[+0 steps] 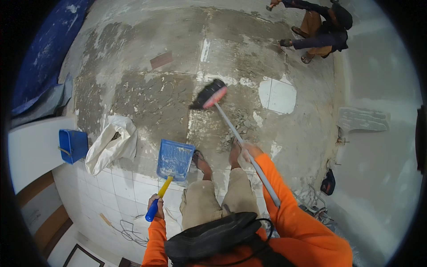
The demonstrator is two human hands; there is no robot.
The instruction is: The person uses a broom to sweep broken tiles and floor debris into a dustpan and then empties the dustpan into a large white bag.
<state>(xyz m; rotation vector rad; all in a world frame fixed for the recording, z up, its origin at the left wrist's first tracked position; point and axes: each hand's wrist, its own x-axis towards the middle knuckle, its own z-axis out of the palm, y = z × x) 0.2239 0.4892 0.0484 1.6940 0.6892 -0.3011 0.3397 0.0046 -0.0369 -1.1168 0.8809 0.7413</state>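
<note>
My left hand (156, 205) is closed around the blue and yellow handle of a blue plastic dustpan (173, 160), whose pan is coated with pale dust. The grey pole of a broom is gripped by my right hand (250, 152). The broom head (210, 94), black-bristled with a pink-red top, lies ahead over the rough floor. Between the broom head and my right foot is a pile of broken rubble (238, 130). Left of the dustpan a white woven sack (111, 143) lies with its mouth open.
A blue bucket (78, 143) stands beside the sack. At the upper right a co-worker (322, 33) crouches near the wall. A reddish flat piece (161, 60) lies ahead. Cable (130, 232) is coiled at the lower left; a dark bag (328, 182) is by the right wall.
</note>
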